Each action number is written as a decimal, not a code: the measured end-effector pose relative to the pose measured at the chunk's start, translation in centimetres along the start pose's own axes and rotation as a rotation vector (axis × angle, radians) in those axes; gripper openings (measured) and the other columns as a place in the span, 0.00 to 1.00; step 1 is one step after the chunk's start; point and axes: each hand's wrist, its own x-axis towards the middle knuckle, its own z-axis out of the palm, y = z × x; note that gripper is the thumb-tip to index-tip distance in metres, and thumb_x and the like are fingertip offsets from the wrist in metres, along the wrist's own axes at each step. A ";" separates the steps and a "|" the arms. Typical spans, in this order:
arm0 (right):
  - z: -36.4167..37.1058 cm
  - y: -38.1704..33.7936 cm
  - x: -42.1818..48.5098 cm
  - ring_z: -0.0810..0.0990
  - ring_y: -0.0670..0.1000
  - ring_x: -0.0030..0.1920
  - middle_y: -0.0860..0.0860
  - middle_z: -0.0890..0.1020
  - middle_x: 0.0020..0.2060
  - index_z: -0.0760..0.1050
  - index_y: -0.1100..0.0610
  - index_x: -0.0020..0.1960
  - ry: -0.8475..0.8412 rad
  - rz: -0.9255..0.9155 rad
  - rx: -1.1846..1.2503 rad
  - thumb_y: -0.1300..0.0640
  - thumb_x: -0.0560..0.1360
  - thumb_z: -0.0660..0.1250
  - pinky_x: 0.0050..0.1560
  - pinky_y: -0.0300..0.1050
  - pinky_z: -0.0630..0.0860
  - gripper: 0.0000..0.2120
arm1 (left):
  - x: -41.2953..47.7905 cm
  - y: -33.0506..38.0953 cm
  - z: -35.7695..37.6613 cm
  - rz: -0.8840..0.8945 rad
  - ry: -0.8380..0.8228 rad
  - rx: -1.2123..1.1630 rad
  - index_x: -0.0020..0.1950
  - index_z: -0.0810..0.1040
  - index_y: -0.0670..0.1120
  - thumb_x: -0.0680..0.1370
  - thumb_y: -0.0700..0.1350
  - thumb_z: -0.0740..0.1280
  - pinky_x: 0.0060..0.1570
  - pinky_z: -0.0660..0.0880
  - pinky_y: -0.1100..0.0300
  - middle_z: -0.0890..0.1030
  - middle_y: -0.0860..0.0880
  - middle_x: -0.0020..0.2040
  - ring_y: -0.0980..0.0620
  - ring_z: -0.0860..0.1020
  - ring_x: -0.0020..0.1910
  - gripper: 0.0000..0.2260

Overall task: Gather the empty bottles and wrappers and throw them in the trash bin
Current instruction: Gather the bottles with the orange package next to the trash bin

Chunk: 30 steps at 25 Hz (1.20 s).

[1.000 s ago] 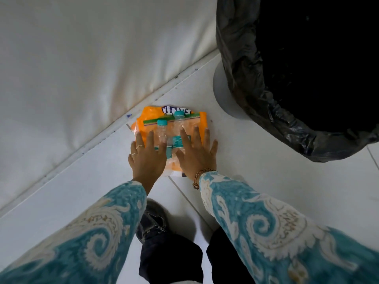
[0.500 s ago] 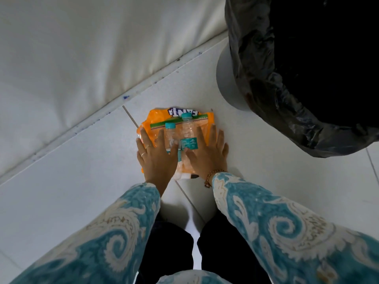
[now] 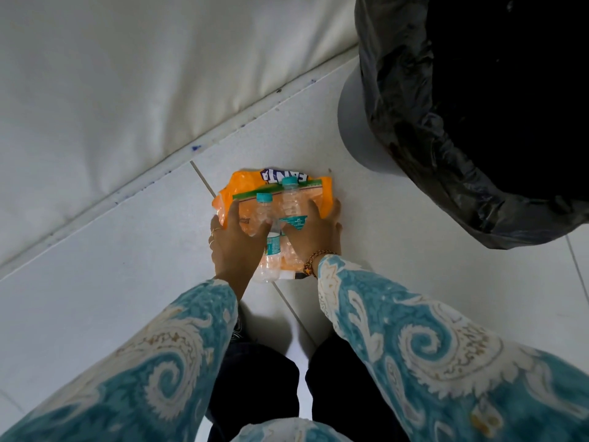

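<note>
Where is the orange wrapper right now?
The orange wrapper lies on the white floor mid-frame, under two clear bottles, between both hands, left of the black-lined trash bin.

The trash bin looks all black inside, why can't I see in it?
Head view: the trash bin wears a black bag, and dim light leaves its inside in shadow; the wide lens bends the floor lines; the sleeves near the bottom edge look blurry.

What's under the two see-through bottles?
An orange wrapper lies under both bottles, on the floor tiles. Both hands cover its lower part.
</note>
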 end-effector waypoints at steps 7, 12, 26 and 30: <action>-1.2 -2.8 -4.0 0.70 0.60 0.60 0.57 0.58 0.70 0.68 0.56 0.61 0.006 0.015 -0.026 0.48 0.74 0.66 0.55 0.53 0.76 0.20 | -3.1 0.5 -3.5 0.011 0.088 -0.063 0.73 0.59 0.53 0.74 0.53 0.67 0.61 0.70 0.39 0.65 0.40 0.69 0.38 0.67 0.65 0.30; -4.6 -7.1 -10.4 0.69 0.62 0.62 0.58 0.56 0.71 0.66 0.57 0.65 -0.011 -0.038 -0.043 0.50 0.75 0.63 0.60 0.54 0.73 0.21 | -7.4 2.2 -10.9 0.080 0.135 -0.060 0.72 0.62 0.51 0.73 0.49 0.69 0.63 0.70 0.44 0.65 0.39 0.68 0.38 0.68 0.64 0.29; -30.6 -13.5 -22.5 0.56 0.61 0.73 0.59 0.53 0.74 0.60 0.58 0.72 0.529 -0.240 0.173 0.54 0.76 0.62 0.71 0.54 0.59 0.27 | -21.5 24.5 -25.6 0.792 0.118 -0.005 0.72 0.63 0.49 0.75 0.39 0.67 0.61 0.71 0.51 0.64 0.39 0.69 0.41 0.72 0.62 0.27; -34.4 -7.8 -17.7 0.58 0.60 0.72 0.59 0.53 0.75 0.60 0.56 0.72 0.602 -0.117 0.206 0.57 0.76 0.61 0.68 0.55 0.64 0.25 | -21.3 31.2 -19.2 0.834 -0.003 0.011 0.72 0.63 0.49 0.74 0.37 0.67 0.62 0.68 0.56 0.61 0.41 0.71 0.44 0.68 0.66 0.28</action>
